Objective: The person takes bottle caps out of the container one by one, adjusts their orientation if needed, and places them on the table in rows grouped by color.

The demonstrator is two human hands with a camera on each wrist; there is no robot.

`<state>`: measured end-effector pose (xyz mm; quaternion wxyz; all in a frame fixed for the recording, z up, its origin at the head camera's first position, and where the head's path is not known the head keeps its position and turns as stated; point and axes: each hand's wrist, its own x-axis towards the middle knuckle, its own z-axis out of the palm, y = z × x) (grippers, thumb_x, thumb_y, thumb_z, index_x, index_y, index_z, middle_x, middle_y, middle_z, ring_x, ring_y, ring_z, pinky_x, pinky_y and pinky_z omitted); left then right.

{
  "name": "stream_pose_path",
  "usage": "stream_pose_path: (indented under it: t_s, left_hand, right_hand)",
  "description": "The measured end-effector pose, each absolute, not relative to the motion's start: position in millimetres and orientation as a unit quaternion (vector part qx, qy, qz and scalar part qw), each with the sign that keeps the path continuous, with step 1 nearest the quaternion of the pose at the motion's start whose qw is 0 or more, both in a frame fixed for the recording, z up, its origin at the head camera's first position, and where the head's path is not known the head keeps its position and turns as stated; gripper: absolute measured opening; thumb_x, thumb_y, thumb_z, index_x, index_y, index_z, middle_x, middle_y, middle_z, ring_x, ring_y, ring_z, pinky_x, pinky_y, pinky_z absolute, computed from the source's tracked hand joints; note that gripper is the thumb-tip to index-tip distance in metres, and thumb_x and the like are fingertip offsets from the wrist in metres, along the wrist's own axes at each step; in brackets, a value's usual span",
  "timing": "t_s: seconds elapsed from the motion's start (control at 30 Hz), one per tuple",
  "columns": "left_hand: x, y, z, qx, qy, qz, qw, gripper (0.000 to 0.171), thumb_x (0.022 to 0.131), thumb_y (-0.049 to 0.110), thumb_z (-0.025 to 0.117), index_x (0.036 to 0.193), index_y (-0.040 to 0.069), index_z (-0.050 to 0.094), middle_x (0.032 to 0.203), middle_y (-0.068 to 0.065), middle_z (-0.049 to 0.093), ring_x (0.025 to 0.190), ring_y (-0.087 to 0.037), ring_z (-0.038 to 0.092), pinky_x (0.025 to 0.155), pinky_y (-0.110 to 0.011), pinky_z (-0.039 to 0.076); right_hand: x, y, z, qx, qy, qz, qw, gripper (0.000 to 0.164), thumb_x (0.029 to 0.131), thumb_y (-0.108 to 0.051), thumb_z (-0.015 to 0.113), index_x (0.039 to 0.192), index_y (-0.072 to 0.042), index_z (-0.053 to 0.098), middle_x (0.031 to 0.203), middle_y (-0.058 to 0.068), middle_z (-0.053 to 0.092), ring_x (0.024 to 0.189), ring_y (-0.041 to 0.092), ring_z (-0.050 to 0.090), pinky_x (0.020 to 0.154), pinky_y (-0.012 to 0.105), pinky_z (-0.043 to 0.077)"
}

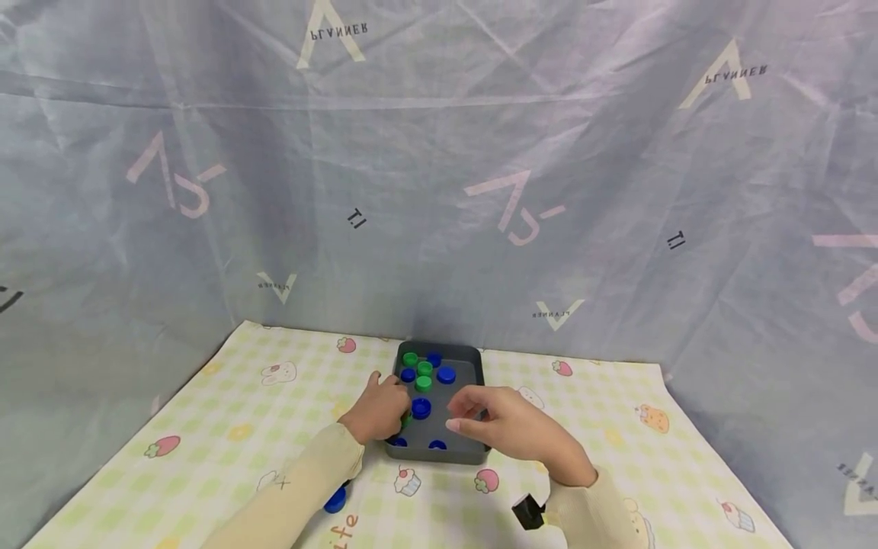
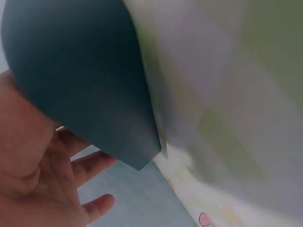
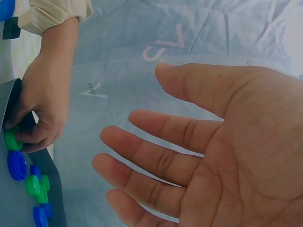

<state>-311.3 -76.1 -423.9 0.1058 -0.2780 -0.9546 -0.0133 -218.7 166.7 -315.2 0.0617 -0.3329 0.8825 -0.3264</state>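
A dark grey tray (image 1: 439,455) lies on the table with several green and blue bottle caps in it. At its left side my left hand (image 1: 379,408) reaches over the wall, and thumb and finger pinch a green cap (image 3: 13,141), best seen in the right wrist view. Close by in the tray is a blue cap (image 1: 421,409). The left wrist view shows the tray's outer wall (image 2: 90,90) hiding the fingertips. Over the tray's right side hovers my right hand (image 1: 511,419), fingers apart and loosely bent, holding nothing.
Outside the tray, a blue round object (image 1: 334,499) sits near my left sleeve, partly covered. A checked tablecloth (image 1: 274,427) covers the table. Grey fabric (image 1: 425,152) hangs behind and at both sides. A small black box (image 1: 528,512) is at my right wrist.
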Motion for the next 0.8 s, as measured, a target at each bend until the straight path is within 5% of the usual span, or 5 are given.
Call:
stream_pose_path:
  t_s: [0.3, 0.43, 0.67, 0.8]
  left_hand:
    - [-301.8, -75.9, -397.3, -0.29, -0.941, -0.062, 0.163, 0.023, 0.088, 0.017, 0.074, 0.071, 0.025, 0.062, 0.08, 0.013, 0.058, 0.087, -0.016, 0.056, 0.1, -0.061, 0.036]
    - [-288.0, -80.8, -372.8, -0.31, -0.921, -0.113, 0.209, 0.023, 0.089, 0.019, 0.074, 0.076, 0.024, 0.055, 0.079, 0.013, 0.055, 0.081, -0.012, 0.055, 0.092, -0.048, 0.043]
    - [-246.7, -98.9, -337.5, -0.399, -0.843, -0.25, 0.26, 0.026, 0.085, 0.011, 0.079, 0.08, 0.021, 0.056, 0.11, 0.004, 0.065, 0.104, -0.014, 0.063, 0.086, -0.033, 0.053]
    - [-232.5, -106.0, -326.3, -0.453, -0.801, -0.287, 0.265, 0.019, 0.088, 0.013, 0.077, 0.084, 0.021, 0.06, 0.104, 0.007, 0.063, 0.095, -0.008, 0.061, 0.078, -0.027, 0.052]
  right_hand:
    - [-218.1, 167.3, -315.4, -0.339, 0.882, -0.322, 0.058, 0.024, 0.099, -0.042, 0.06, 0.115, -0.024, 0.066, 0.106, -0.013, 0.066, 0.098, 0.008, 0.063, 0.081, 0.03, 0.052]
    - [-217.7, 166.8, -315.2, -0.343, 0.881, -0.321, 0.052, 0.023, 0.099, -0.042, 0.06, 0.114, -0.025, 0.066, 0.105, -0.015, 0.066, 0.097, 0.007, 0.063, 0.08, 0.029, 0.052]
    - [-214.1, 164.2, -312.3, -0.346, 0.878, -0.328, 0.052, 0.023, 0.099, -0.042, 0.06, 0.114, -0.026, 0.066, 0.105, -0.015, 0.066, 0.097, 0.007, 0.063, 0.079, 0.029, 0.052]
    - [-209.9, 162.0, -311.0, -0.35, 0.872, -0.336, 0.066, 0.022, 0.099, -0.041, 0.062, 0.115, -0.026, 0.066, 0.104, -0.015, 0.067, 0.097, 0.008, 0.064, 0.077, 0.029, 0.052]
